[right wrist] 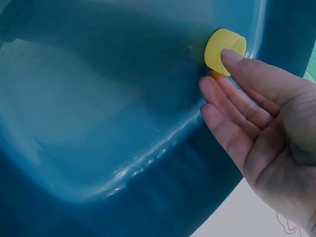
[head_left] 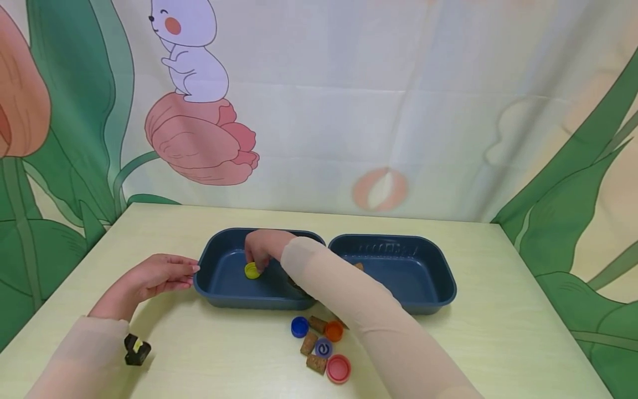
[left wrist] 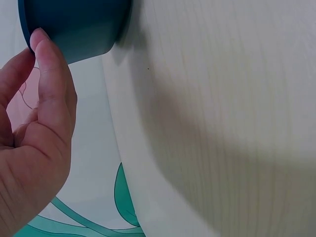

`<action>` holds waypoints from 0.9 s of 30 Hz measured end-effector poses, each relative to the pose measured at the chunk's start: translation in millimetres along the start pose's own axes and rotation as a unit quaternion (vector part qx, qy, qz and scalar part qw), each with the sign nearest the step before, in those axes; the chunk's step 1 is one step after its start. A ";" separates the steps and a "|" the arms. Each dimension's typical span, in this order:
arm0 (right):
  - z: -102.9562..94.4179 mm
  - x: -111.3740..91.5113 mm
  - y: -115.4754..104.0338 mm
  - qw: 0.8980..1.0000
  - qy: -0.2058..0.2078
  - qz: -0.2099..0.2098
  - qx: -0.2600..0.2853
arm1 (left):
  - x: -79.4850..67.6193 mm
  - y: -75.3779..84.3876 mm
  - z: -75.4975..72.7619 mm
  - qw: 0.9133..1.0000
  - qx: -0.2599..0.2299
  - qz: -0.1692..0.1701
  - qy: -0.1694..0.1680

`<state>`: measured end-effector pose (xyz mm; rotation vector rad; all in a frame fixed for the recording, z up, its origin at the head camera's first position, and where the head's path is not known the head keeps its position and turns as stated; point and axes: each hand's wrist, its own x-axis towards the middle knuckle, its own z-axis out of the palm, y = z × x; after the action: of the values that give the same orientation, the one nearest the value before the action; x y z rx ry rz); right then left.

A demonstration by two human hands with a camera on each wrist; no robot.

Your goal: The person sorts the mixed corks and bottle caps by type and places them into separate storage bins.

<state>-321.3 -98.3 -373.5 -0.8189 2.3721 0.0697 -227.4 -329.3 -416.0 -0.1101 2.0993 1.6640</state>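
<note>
Two dark blue trays stand side by side. My right hand (head_left: 263,250) reaches into the left tray (head_left: 234,303) and pinches a yellow bottle cap (right wrist: 217,49) between thumb and fingers, low over the tray's floor. In the right wrist view, the thumb of that right hand (right wrist: 266,113) lies across the cap's edge. At the tray's left end, my left hand (head_left: 161,274) pinches the rim; in the left wrist view the fingertips (left wrist: 40,37) are at the tray's edge. My right sleeve hides part of both trays.
The right tray (head_left: 423,271) has a cork piece (head_left: 359,266) partly behind my sleeve. In front of the trays lie several corks (head_left: 316,364) and caps: blue (head_left: 299,327), orange (head_left: 334,331), purple (head_left: 323,348), red (head_left: 339,368). A patterned curtain (head_left: 319,127) hangs behind the table.
</note>
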 end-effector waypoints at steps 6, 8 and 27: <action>-0.5 -0.8 1.2 1.000 -0.007 -0.008 -0.001 | 0.5 0.2 -0.1 1.000 0.007 0.002 0.004; -0.7 -0.3 2.6 1.000 -0.008 -0.010 0.004 | 0.8 -0.2 -0.2 1.000 0.009 0.003 0.005; -26.0 -32.8 27.0 0.987 0.078 -0.100 0.098 | 0.3 -0.9 0.4 1.000 0.001 -0.006 0.008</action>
<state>-330.7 -65.0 -337.6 -0.9914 2.3778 -0.3170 -227.2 -329.1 -417.0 -0.1352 2.1080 1.6601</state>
